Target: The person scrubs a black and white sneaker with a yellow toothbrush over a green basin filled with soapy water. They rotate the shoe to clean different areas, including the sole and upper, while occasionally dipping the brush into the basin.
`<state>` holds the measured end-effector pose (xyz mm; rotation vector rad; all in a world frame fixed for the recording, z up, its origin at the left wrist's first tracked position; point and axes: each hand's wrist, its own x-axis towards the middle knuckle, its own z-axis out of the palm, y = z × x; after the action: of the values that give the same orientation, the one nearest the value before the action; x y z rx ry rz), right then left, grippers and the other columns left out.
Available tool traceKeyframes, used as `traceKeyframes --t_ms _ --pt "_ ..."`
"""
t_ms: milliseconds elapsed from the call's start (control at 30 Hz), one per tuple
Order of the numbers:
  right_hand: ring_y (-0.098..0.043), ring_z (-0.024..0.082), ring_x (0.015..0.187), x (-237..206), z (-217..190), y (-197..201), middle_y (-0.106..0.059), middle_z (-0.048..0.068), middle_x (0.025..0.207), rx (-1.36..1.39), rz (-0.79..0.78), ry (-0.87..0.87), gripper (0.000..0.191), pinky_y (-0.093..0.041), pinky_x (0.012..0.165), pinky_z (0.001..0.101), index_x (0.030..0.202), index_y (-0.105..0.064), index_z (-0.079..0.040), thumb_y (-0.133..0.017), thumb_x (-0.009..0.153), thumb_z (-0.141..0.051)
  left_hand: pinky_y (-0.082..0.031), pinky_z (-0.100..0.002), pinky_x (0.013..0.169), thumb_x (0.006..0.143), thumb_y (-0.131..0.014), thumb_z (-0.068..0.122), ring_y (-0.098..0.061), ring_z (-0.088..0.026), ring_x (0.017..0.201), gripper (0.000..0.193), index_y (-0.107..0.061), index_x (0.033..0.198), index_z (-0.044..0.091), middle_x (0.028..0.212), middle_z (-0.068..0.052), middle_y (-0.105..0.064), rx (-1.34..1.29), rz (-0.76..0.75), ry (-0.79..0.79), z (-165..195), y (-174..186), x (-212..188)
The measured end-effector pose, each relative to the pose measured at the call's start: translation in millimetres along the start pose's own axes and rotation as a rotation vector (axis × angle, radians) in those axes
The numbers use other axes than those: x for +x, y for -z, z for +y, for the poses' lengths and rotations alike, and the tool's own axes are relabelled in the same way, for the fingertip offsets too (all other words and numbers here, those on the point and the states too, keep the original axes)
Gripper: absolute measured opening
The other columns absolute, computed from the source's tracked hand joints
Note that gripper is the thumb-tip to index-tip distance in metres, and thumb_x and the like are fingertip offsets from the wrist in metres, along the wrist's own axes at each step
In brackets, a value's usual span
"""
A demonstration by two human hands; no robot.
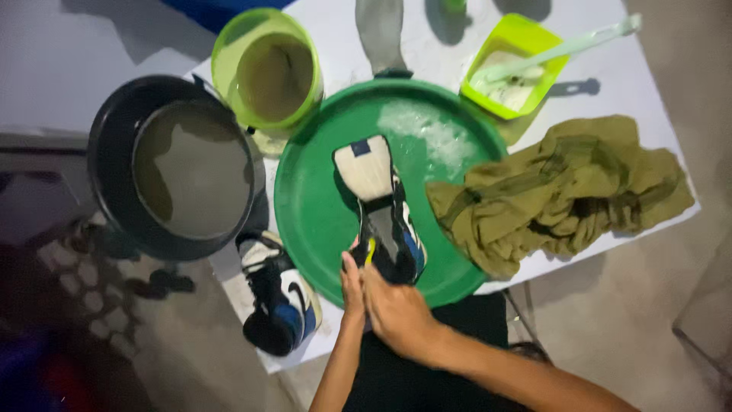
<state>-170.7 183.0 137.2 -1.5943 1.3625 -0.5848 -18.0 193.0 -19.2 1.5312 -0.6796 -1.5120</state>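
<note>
A black, white and blue sneaker [377,202] lies sole-up in a round green basin [313,206] with soapy foam at its far side. Both my hands meet at the shoe's near end. My left hand [351,288] holds the heel from the left. My right hand [396,309] grips the heel end, with something small and yellow-green [370,250] showing between the fingers; I cannot tell what it is. A second matching sneaker [278,294] rests on the table left of the basin.
A black bucket of murky water [114,137] stands at the left, a lime-green bucket [267,69] behind it. A lime square tub [526,38] with white powder and a pale scoop [564,49] sits far right. A crumpled olive cloth [564,191] lies right of the basin.
</note>
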Motion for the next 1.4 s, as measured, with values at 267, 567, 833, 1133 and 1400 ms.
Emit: traceKeyframes --t_ms 267,567,833,1133,1400 --pt "-0.068 0.046 0.071 -1.9 -3.6 8.2 -0.071 0.026 0.089 -0.027 -0.071 -0.118 0.032 -0.054 0.065 0.0567 0.125 -0.054 -0.001 -0.057 0.096 -0.015 -0.036 -0.039 0.115 0.108 -0.031 0.049 -0.054 -0.025 0.132 0.067 -0.055 0.141 -0.004 0.144 -0.014 -0.059 0.238 0.063 -0.061 -0.1 -3.5 2.2" --pt "-0.068 0.048 0.07 -11.1 -5.0 9.1 -0.07 0.028 0.087 0.043 -0.042 -0.065 0.032 -0.052 0.064 0.0581 0.124 -0.053 0.001 -0.055 0.094 -0.012 -0.036 -0.04 0.116 0.109 -0.031 0.05 -0.053 -0.027 0.133 0.069 -0.054 0.143 -0.005 0.145 -0.016 -0.058 0.034 -0.078 -0.069 4.8 -2.8 -3.0" --pt "-0.069 0.044 0.07 -7.8 -5.3 10.0 -0.068 0.026 0.081 0.099 -0.026 -0.073 0.022 -0.054 0.063 0.0545 0.116 -0.054 -0.001 -0.054 0.097 -0.012 -0.039 -0.039 0.115 0.109 -0.031 0.05 -0.056 -0.025 0.132 0.068 -0.055 0.141 -0.005 0.144 -0.014 -0.059 0.113 -0.066 -0.174 1.5 -5.8 6.9" --pt "-0.071 0.043 0.073 -18.3 1.1 2.7 -0.072 0.028 0.104 0.077 0.022 0.021 0.041 -0.057 0.065 0.0519 0.131 -0.053 0.003 -0.056 0.093 -0.01 -0.044 -0.039 0.111 0.11 -0.028 0.046 -0.06 -0.025 0.125 0.065 -0.054 0.141 -0.006 0.138 -0.014 -0.062 0.043 -0.029 -0.109 0.2 -3.7 2.4" --pt "-0.069 0.044 0.072 -23.6 -4.2 2.9 -0.072 0.026 0.091 -0.077 -0.154 -0.094 0.028 -0.053 0.063 0.0562 0.123 -0.054 0.0 -0.056 0.102 -0.018 -0.044 -0.04 0.111 0.109 -0.032 0.047 -0.059 -0.026 0.125 0.065 -0.054 0.141 -0.006 0.141 -0.016 -0.06 0.101 0.071 -0.04 -21.4 5.5 6.3"
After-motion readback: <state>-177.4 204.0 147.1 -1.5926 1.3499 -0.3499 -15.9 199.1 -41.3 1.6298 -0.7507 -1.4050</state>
